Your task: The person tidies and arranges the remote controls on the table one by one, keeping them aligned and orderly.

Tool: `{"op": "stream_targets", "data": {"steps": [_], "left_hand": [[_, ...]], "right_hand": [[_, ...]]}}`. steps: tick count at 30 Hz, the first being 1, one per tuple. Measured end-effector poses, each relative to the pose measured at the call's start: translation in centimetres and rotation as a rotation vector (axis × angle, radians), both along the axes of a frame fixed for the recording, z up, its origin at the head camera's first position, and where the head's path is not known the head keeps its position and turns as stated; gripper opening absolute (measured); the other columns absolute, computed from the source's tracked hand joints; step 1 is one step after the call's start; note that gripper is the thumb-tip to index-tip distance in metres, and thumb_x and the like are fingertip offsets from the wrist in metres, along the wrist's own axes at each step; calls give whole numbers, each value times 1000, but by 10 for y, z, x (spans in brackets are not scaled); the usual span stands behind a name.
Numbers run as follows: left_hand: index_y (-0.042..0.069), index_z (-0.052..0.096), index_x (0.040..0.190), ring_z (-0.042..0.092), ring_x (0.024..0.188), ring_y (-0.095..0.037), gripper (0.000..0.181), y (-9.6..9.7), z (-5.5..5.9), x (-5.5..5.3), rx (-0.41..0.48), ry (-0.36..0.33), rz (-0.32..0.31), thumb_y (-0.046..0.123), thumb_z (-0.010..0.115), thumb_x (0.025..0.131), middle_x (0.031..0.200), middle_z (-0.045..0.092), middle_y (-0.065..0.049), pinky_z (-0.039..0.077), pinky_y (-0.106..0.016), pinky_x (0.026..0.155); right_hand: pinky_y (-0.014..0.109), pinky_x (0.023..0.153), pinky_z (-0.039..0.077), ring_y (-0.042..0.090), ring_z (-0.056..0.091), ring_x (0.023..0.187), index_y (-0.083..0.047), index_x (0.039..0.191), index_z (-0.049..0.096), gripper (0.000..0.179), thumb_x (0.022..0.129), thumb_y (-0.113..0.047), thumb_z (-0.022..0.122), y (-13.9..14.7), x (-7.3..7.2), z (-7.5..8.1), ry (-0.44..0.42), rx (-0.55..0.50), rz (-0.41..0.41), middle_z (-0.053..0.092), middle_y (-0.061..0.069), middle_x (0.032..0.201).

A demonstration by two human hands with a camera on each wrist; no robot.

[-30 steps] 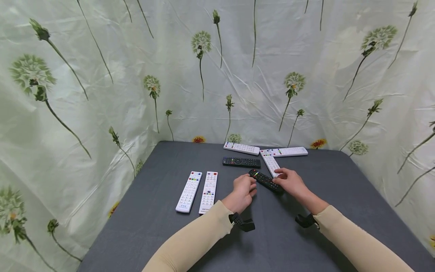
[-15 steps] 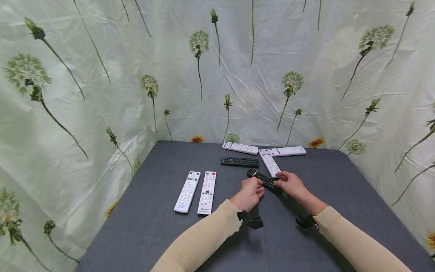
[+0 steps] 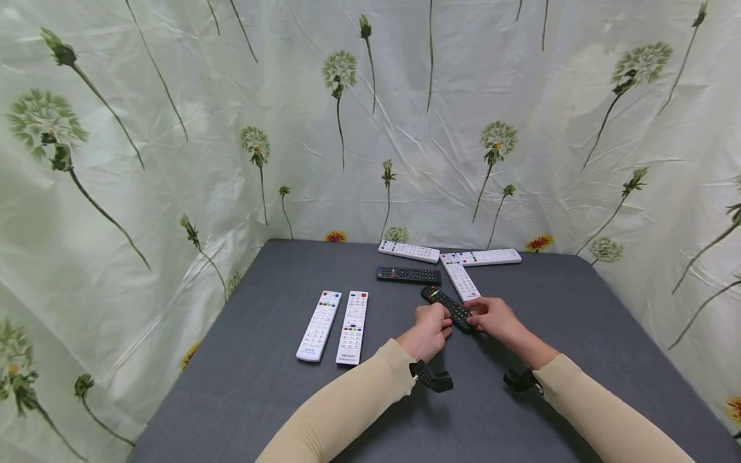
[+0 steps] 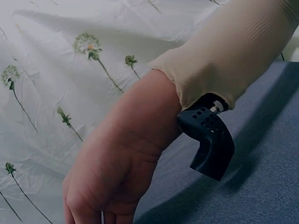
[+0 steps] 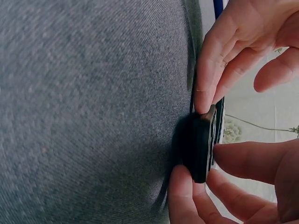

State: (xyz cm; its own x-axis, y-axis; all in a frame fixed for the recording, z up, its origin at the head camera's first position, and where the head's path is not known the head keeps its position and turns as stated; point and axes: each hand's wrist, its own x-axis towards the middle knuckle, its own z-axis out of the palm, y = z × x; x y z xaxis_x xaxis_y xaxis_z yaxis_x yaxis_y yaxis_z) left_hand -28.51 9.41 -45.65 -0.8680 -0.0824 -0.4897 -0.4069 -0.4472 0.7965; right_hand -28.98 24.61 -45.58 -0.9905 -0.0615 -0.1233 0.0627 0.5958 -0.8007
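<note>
In the head view a black remote control (image 3: 444,303) lies aslant on the dark table. Its near right end is pinched by my right hand (image 3: 494,318), with fingers and thumb around that end in the right wrist view. My left hand (image 3: 427,331) is at the remote's left side. In the right wrist view its fingertips touch the black edge, and its thumb stands apart. A white remote (image 3: 461,280) lies just beyond the right hand. The left wrist view shows the left hand (image 4: 117,154) from behind, its fingertips cut off below.
Behind lie another black remote (image 3: 408,275), a white remote (image 3: 408,251) and a second white remote (image 3: 492,258) near the far table edge. To the left, a white remote (image 3: 318,326) lies beside another white remote (image 3: 352,329). A flower-print curtain (image 3: 301,116) hangs around the table.
My left hand has moved right and toward me along the black remote, closer to the right hand. The right hand has shifted only slightly at the remote's near end.
</note>
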Motion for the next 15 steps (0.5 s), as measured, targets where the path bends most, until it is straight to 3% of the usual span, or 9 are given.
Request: {"op": "stream_targets", "data": {"steps": [5,9,13,15], "left_hand": [[-3,56,113,60,84,-27,40,1,1,4,-29,4,10,-13,53,74,98,62,-16,54,-45,85],[-3,59,109,54,68,-19,36,2,0,7,-71,36,-6,-13,50,75,81,59,-9,52,-34,70],[-6,62,112,44,56,-13,40,3,-2,9,-109,72,-21,-14,46,77,68,52,-3,41,-26,56],[-7,60,119,45,58,-14,42,4,-3,10,-126,84,-16,-13,46,80,72,53,-2,41,-26,56]], "right_hand": [[30,69,56,17,60,82,9,128,61,41,88,6,67,1,1,-1,-51,-69,13,66,19,105],[31,73,58,16,61,86,11,131,58,44,89,5,66,1,0,-3,-114,-178,-4,64,21,112],[31,76,58,16,63,89,11,133,56,46,89,4,67,0,1,-2,-151,-246,-4,60,25,125],[31,77,58,16,63,90,11,134,56,47,90,4,67,-1,2,0,-163,-261,-5,57,26,130]]}}
